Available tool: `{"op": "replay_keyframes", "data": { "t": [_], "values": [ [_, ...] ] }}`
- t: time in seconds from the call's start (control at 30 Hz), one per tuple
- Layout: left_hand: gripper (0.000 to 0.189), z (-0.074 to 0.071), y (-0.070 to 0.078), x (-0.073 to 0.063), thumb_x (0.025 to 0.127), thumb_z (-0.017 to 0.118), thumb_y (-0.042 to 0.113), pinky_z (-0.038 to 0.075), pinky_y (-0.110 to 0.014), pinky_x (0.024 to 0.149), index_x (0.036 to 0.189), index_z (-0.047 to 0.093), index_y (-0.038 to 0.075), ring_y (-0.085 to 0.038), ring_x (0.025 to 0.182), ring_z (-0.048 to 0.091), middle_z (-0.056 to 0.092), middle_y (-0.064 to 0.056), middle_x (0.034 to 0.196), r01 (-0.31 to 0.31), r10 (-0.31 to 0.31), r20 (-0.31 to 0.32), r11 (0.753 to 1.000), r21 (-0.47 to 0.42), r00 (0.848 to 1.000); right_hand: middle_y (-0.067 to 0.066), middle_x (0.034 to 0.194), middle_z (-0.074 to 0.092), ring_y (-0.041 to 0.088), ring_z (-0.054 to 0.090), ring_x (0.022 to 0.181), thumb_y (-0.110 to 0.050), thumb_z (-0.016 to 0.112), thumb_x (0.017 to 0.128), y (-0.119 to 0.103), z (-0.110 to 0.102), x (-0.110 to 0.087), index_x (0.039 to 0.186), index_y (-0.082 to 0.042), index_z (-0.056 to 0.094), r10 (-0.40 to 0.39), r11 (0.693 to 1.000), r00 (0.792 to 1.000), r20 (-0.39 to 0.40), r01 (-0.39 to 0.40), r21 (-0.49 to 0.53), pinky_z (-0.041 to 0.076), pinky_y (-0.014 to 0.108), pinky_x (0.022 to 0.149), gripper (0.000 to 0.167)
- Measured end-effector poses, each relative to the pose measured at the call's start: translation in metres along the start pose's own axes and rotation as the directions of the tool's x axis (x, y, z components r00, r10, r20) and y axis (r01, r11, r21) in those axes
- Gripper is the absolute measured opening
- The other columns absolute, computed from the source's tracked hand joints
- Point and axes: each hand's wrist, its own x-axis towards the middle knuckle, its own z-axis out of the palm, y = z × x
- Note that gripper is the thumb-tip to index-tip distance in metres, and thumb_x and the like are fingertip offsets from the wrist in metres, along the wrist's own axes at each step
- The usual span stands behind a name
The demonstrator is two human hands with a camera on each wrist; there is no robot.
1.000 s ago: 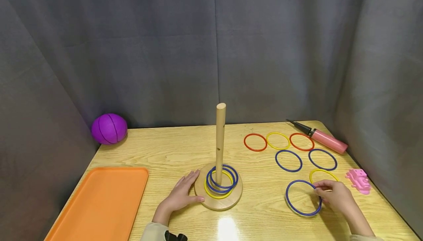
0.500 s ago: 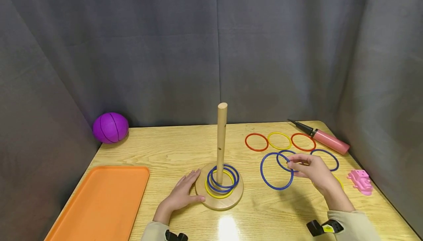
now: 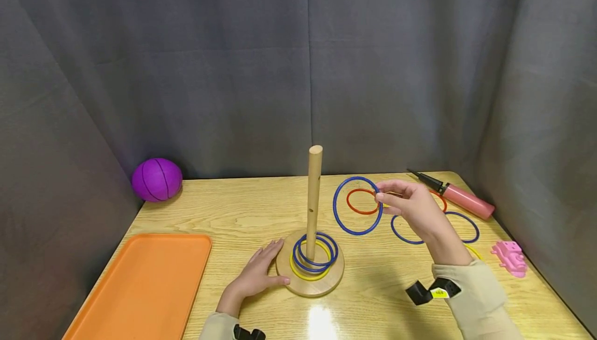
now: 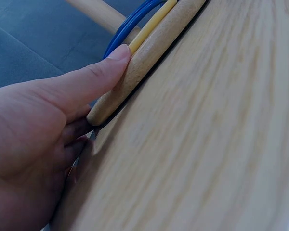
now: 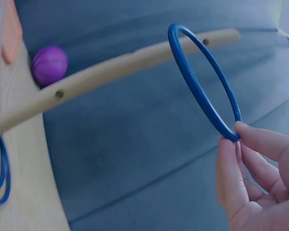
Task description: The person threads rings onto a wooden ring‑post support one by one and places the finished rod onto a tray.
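My right hand [image 3: 417, 210] pinches a blue ring [image 3: 358, 233] by its right edge between thumb and fingertips, up off the table. The ring is tilted and apart from the wooden post [image 3: 314, 200], to its right in the head view. In the right wrist view the ring [image 5: 191, 82] overlaps the post's upper end [image 5: 226, 36]. Two blue rings [image 3: 337, 251] and a yellow ring [image 3: 308, 279] lie around the foot of the post on its round base [image 3: 333, 278]. Fingers spread, my left hand [image 3: 254, 278] rests against the base's left rim, thumb touching it.
Red ring [image 3: 355, 212], partly covered yellow and red rings, and blue rings [image 3: 477, 231] lie on the right. Beyond are a pink hand pump [image 3: 468, 201] and pink toy [image 3: 510, 258]. At left are an orange tray [image 3: 144, 283] and purple ball [image 3: 157, 180].
My right hand has lifted the blue ring off the table and carried it left and away from me, closer to the post. The left hand has stayed at the base.
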Motion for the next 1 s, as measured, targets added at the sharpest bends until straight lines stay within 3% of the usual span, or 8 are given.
{"op": "replay_keyframes", "data": {
  "t": [0.1, 0.3, 0.57, 0.7, 0.83, 1.0],
  "values": [
    [0.096, 0.000, 0.000, 0.000, 0.080, 0.076, 0.040, 0.008, -0.058, 0.122, 0.153, 0.025, 0.005, -0.037, 0.149, 0.018, 0.026, -0.018, 0.159, 0.003, -0.003, 0.000, 1.000, -0.001, 1.000, -0.011, 0.088, 0.068, 0.005, 0.064, 0.083, -0.011, 0.065, 0.093, -0.011, 0.006, 0.004, 0.096, -0.022, 0.070, -0.029, 0.996, 1.000, -0.001, 0.029, 0.082, 0.059, 0.020, 0.077, 0.013],
    [0.096, 0.000, 0.001, 0.000, 0.080, 0.076, 0.040, 0.008, -0.057, 0.122, 0.153, 0.026, 0.006, -0.037, 0.150, 0.017, 0.026, -0.018, 0.159, 0.010, -0.010, -0.002, 1.000, -0.005, 1.000, -0.007, 0.087, 0.067, 0.007, 0.064, 0.082, -0.007, 0.063, 0.093, -0.032, 0.016, 0.010, 0.096, -0.019, 0.072, -0.057, 0.968, 0.998, -0.014, 0.059, 0.243, 0.059, 0.019, 0.072, 0.015],
    [0.096, 0.000, 0.001, -0.001, 0.080, 0.076, 0.041, 0.008, -0.057, 0.122, 0.153, 0.026, 0.005, -0.037, 0.149, 0.018, 0.026, -0.018, 0.159, 0.009, -0.009, -0.002, 1.000, -0.002, 1.000, -0.003, 0.087, 0.072, 0.009, 0.068, 0.081, 0.001, 0.057, 0.094, -0.054, 0.031, 0.021, 0.096, -0.013, 0.072, -0.147, 0.887, 0.989, -0.011, 0.137, 0.440, 0.060, 0.021, 0.072, 0.020],
    [0.096, 0.000, 0.001, -0.001, 0.080, 0.076, 0.041, 0.008, -0.057, 0.122, 0.153, 0.026, 0.005, -0.037, 0.149, 0.018, 0.026, -0.018, 0.159, 0.007, -0.007, -0.005, 1.000, -0.004, 1.000, -0.002, 0.085, 0.073, 0.009, 0.069, 0.079, 0.003, 0.056, 0.094, -0.063, 0.041, 0.029, 0.092, -0.013, 0.073, -0.150, 0.857, 0.988, -0.044, 0.152, 0.493, 0.060, 0.021, 0.072, 0.023],
    [0.096, 0.000, 0.002, 0.000, 0.080, 0.077, 0.040, 0.008, -0.057, 0.122, 0.153, 0.026, 0.005, -0.037, 0.149, 0.018, 0.027, -0.018, 0.159, 0.005, -0.005, -0.003, 1.000, -0.007, 1.000, -0.003, 0.083, 0.073, 0.008, 0.069, 0.078, 0.005, 0.056, 0.093, -0.065, 0.049, 0.035, 0.089, -0.015, 0.073, -0.117, 0.851, 0.991, -0.065, 0.133, 0.507, 0.060, 0.021, 0.070, 0.027],
    [0.095, 0.001, 0.004, -0.001, 0.080, 0.077, 0.039, 0.008, -0.058, 0.122, 0.153, 0.027, 0.004, -0.038, 0.149, 0.018, 0.027, -0.019, 0.158, 0.002, -0.002, -0.005, 1.000, -0.009, 1.000, -0.004, 0.082, 0.072, 0.007, 0.069, 0.076, 0.003, 0.057, 0.093, -0.053, 0.053, 0.038, 0.089, -0.017, 0.073, -0.073, 0.874, 0.995, -0.063, 0.094, 0.477, 0.059, 0.020, 0.069, 0.026]
  ]
}}
